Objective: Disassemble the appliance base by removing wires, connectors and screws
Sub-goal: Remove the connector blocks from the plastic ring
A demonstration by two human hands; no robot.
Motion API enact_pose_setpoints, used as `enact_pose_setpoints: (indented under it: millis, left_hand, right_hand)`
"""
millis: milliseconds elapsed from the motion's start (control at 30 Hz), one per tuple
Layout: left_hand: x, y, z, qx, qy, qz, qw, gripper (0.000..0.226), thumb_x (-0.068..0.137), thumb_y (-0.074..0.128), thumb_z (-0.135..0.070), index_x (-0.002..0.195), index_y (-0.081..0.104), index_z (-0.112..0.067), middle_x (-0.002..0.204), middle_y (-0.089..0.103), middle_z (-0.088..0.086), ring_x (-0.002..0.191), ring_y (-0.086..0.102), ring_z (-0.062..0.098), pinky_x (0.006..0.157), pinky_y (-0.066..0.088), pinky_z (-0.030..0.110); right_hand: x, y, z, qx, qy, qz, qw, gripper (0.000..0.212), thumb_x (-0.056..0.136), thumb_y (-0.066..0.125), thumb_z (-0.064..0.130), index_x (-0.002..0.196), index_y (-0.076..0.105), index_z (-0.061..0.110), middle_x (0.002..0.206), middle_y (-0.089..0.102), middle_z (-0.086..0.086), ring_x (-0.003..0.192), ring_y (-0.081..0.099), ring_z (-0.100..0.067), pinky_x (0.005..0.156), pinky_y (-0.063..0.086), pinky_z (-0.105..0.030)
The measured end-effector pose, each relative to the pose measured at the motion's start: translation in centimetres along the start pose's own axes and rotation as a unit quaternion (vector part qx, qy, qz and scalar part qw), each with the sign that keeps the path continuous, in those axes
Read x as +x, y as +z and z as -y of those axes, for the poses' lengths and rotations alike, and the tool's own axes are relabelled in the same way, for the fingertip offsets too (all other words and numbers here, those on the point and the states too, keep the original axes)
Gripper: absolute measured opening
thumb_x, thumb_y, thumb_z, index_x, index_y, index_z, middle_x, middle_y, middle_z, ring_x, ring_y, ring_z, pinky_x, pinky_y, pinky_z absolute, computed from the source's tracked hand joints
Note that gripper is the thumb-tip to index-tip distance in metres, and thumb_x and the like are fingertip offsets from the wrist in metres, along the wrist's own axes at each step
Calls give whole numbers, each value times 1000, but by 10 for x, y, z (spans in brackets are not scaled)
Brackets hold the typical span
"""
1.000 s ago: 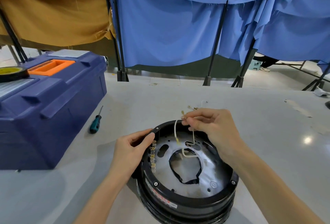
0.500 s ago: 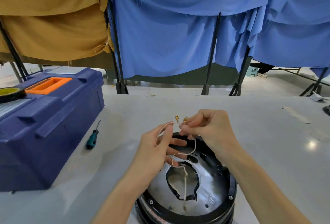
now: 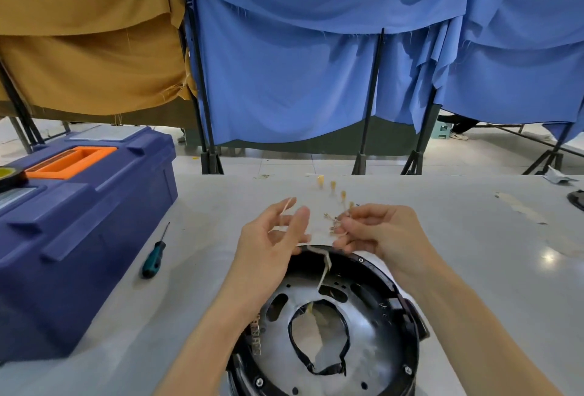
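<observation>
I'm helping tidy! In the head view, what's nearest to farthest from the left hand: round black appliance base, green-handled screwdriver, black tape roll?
1. Round black appliance base, under the left hand.
2. Green-handled screwdriver, further left.
3. Black tape roll, far left on blue toolbox.

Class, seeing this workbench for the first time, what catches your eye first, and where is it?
Two hands meet at the centre: the right hand pinches thin white wires that run across the left hand and down into the round black appliance base at the bottom. A big blue toolbox fills the left side, a screwdriver beside it on the table.
</observation>
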State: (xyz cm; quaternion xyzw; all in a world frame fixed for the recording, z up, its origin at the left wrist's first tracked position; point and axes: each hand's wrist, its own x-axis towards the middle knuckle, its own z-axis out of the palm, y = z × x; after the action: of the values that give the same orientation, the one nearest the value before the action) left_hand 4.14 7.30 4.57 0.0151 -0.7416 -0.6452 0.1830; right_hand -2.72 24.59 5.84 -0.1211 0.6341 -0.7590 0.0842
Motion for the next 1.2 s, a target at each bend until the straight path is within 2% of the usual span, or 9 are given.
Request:
enact_pose_setpoints:
  millis: [67, 167, 267, 533, 733, 833, 900, 1033, 1200]
  left_hand:
    - [3, -6, 9, 130, 18, -13, 991, 62, 72, 54, -70, 126, 53, -39, 103, 67, -15, 89, 66, -1, 72, 49, 9]
    - [3, -13, 28, 250, -3, -9, 968, 49, 87, 61, -49, 132, 52, -33, 116, 61, -14, 105, 58, 2, 93, 48, 26]
    - [4, -15, 45, 323, -43, 24, 945, 36, 96, 52, -39, 131, 57, -31, 127, 61, -10, 121, 53, 11, 103, 44, 37]
    - [6, -15, 51, 354, -48, 24, 934, 32, 101, 40, -32, 127, 60, -35, 125, 63, -4, 119, 54, 18, 99, 45, 38]
    - [6, -15, 50, 366, -46, 28, 929, 34, 102, 37, -33, 129, 58, -36, 126, 63, -7, 123, 49, 18, 100, 44, 40]
    - [6, -16, 50, 366, -46, 29, 929, 33, 102, 38, -32, 128, 59, -36, 123, 64, -4, 120, 52, 20, 99, 45, 40]
    - [6, -16, 51, 364, -46, 28, 930, 33, 102, 38, -32, 127, 60, -36, 121, 65, -3, 119, 52, 21, 98, 45, 40]
    - [7, -16, 50, 368, -44, 25, 928, 32, 102, 40, -30, 127, 60, -34, 123, 64, -3, 118, 54, 21, 98, 45, 38]
    - [8, -16, 50, 371, -39, 27, 927, 32, 102, 41, -26, 125, 62, -31, 121, 66, 0, 115, 57, 22, 96, 47, 38]
  right_hand:
    - [16, -14, 3, 39, 4, -61, 997, 8, 80, 65, -12, 88, 65, -12, 69, 70, -22, 58, 70, -27, 55, 58, -25]
    - [44, -32, 2, 94, 35, -155, 983, 14, 82, 65, -12, 95, 62, -14, 71, 72, -22, 65, 73, -28, 56, 58, -23]
    - [72, -35, -14, 108, 75, -192, 973, 19, 85, 61, -15, 103, 57, -17, 77, 69, -27, 61, 73, -29, 52, 57, -23]
    - [121, -27, -54, 24, 155, -176, 972, 19, 87, 57, -16, 106, 57, -18, 73, 66, -28, 58, 70, -33, 50, 59, -29]
    - [131, -23, -65, -132, 159, -190, 960, 14, 89, 55, -15, 103, 58, -18, 92, 65, -34, 42, 65, -30, 41, 56, -31]
    - [130, -28, -66, -232, 106, -221, 941, 5, 89, 56, -10, 90, 61, -8, 97, 66, -25, 51, 69, -32, 65, 62, -44]
    - [123, -32, -62, -259, 74, -236, 934, 4, 90, 58, -4, 89, 62, -4, 95, 67, -18, 52, 69, -32, 68, 61, -44]
    - [92, -32, -46, -252, 37, -121, 959, 14, 91, 65, 9, 85, 68, -3, 67, 70, -15, 48, 67, -26, 46, 54, -28]
    - [45, -28, -38, -258, 10, 49, 965, 23, 89, 69, 28, 82, 76, 7, 76, 75, -9, 68, 70, -17, 66, 56, -20]
